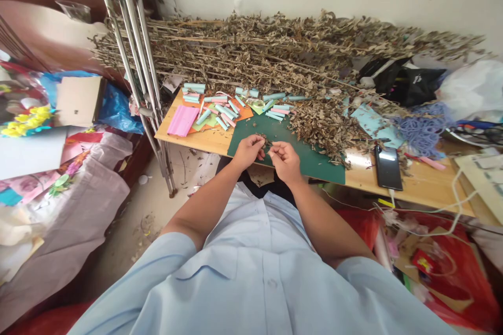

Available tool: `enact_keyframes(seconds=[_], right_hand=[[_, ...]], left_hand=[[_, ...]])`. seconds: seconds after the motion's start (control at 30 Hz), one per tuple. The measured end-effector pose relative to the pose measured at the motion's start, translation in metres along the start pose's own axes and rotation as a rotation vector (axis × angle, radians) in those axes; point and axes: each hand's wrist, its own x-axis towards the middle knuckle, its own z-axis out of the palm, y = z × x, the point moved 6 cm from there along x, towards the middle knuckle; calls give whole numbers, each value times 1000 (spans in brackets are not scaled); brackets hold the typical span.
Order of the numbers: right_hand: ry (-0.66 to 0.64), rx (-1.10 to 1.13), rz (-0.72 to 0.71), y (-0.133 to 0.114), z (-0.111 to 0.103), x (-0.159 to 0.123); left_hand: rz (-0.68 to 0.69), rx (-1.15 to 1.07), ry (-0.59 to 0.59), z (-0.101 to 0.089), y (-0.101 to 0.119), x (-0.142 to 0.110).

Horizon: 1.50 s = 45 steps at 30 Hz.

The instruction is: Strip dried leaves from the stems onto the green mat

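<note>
- Your left hand (247, 151): grip pinched, thumb and fingertips closed on a small dried leaf sprig (264, 142) just above the mat edge.
- Your right hand (285, 162): grip pressed together at the tips, just beside the sprig. Whether it holds a thin stem is too small to tell.
- Under both hands: a dark green cutting mat (314, 165), smooth and matte, on a pale wooden desk (416, 191).
- On the mat: a heap of crumbled brown leaves (326, 128), brittle and curled.
- Done, by the look of it: many pale blue and pink rolled paper tubes (220, 111), scattered over an orange sheet (245, 113).
- Apparently unworked: a flat pink paper stack (183, 120) and a light blue paper sheet (373, 124).
- Apparently left as well: long dried leafy branches (251, 47), a dense, rough mass laid across the back of the desk.
- To the right: a black smartphone (388, 168), a tangle of blue yarn (424, 133) and a black bag (416, 86).
- Far left: metal crutches (133, 63) leaning upright against the desk end.
</note>
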Motion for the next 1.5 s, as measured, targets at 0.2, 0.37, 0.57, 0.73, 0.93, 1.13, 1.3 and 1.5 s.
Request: enact_keyframes(seconds=[0.2, 0.37, 0.57, 0.73, 0.93, 1.13, 1.3, 1.5], right_hand=[[-95, -79, -34, -10, -6, -17], [-188, -311, -103, -18, -6, -18], [16, -386, -142, -16, -9, 8], [-53, -281, -58, -13, -6, 9], [-352, -207, 13, -13, 0, -12], [-24, -599, -141, -16, -26, -3], [-187, -736, -209, -14, -14, -1], [-226, -839, -184, -8, -6, 2]], left_hand=[[-53, -141, -51, -2, -2, 0], [-77, -204, -79, -2, -4, 1], [-44, -174, -101, 0, -5, 4], [-33, -195, -86, -1, -5, 4], [-20, -247, -55, -2, -2, 1], [-1, -259, 32, -5, -7, 3], [-8, -250, 31, -6, -9, 4], [11, -237, 36, -6, -6, 2]])
